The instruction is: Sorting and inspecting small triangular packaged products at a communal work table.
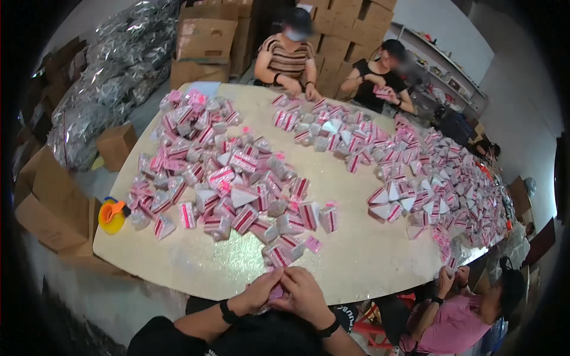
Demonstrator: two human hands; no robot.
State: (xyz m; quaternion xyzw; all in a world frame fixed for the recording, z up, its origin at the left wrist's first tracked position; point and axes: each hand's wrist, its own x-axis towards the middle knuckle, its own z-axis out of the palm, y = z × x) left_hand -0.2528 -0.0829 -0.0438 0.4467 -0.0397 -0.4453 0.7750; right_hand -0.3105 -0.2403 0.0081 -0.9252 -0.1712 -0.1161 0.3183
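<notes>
At the near table edge, my left hand (259,293) and my right hand (304,289) are closed together, fingertips pinching a small pink packet (276,292). The fingers hide most of it. Just beyond them lie wedge-shaped packets (277,256) in clear wrap, pink and white with a dark red stripe, like toy cake slices. These belong to a large loose heap (243,196) spread over the table's left half. A loose pink tag (313,244) lies beside the nearest packets.
More wedges cover the right side of the table (172,259). An orange and yellow tape roll (111,215) sits at the left edge. Two people work across the table; another person in pink (457,317) sits at right. Cartons (56,202) and clear plastic bags (119,77) stand left.
</notes>
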